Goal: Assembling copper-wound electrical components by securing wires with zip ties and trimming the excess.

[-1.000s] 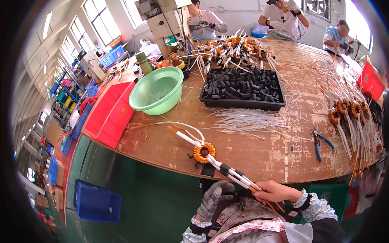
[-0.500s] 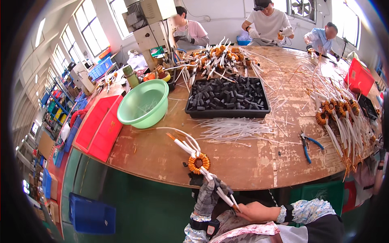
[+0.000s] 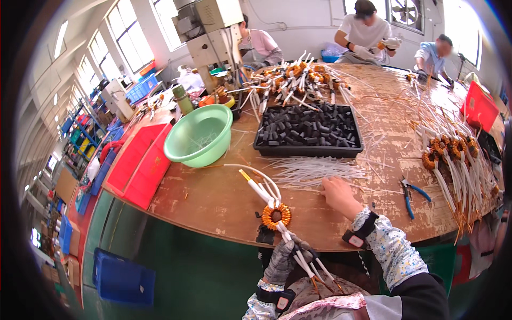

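Observation:
My left hand (image 3: 281, 262), in a grey glove, is closed round the white-sleeved leads of a toroidal coil (image 3: 276, 215) wound with copper wire. The coil sits at the table's near edge; some leads point up and left, others hang below the hand with bare copper ends. Dark short pieces show on the leads by my fingers. My bare right hand (image 3: 341, 197) reaches over the table, fingers bent together at the near right edge of a pile of thin white cable ties (image 3: 312, 170). What its fingertips hold is too small to make out.
Beyond the ties stands a black tray (image 3: 309, 152) of short black tubes. A green basin (image 3: 172, 140) and red bins (image 3: 141, 165) are at left. Blue-handled cutters (image 3: 410, 197) and finished-looking coils (image 3: 442, 152) lie right. More coils (image 3: 304, 80) are heaped behind; several people work beyond.
My right hand has left the lower lead ends and moved up and forward to the cable ties. My left hand still holds the coil's leads. The view has shifted slightly.

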A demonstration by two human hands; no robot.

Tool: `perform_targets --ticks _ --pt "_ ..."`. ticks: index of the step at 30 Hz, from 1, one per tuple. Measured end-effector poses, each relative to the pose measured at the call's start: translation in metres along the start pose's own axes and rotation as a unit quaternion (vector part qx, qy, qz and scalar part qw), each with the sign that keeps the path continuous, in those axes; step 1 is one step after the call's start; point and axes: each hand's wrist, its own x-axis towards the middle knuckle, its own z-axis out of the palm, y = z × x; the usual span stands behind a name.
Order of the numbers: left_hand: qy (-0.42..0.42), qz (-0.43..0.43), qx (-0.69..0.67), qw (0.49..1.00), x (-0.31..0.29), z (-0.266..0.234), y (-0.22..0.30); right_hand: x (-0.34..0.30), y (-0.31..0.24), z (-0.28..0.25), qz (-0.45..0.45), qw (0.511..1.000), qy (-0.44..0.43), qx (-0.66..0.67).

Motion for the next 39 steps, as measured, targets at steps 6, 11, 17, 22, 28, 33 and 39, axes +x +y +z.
perform_targets --ticks 6,11,17,22,28,33,39 --pt "0.030 0.002 0.078 0.996 -0.003 0.005 0.010 -0.023 -0.034 -0.027 0.003 0.990 -0.112 0.091" --pt "0.058 -0.023 0.031 0.998 -0.002 0.006 0.012 -0.042 -0.070 -0.017 0.207 0.834 -0.116 0.498" --pt "0.122 0.015 0.134 0.983 -0.008 -0.001 0.009 -0.054 -0.096 0.010 0.255 0.740 -0.082 0.617" --pt "0.159 0.041 0.314 0.935 -0.017 -0.004 0.018 -0.051 -0.096 0.008 0.154 0.791 -0.135 0.576" --pt "0.190 0.028 0.339 0.921 -0.027 0.010 0.038 -0.044 -0.093 -0.007 0.235 0.558 -0.181 0.775" --pt "0.185 0.046 0.302 0.934 -0.028 0.012 0.036 -0.046 -0.091 -0.007 0.219 0.600 -0.227 0.735" --pt "0.172 0.054 0.273 0.945 -0.030 0.011 0.035 -0.043 -0.110 -0.017 0.016 0.879 -0.118 0.461"
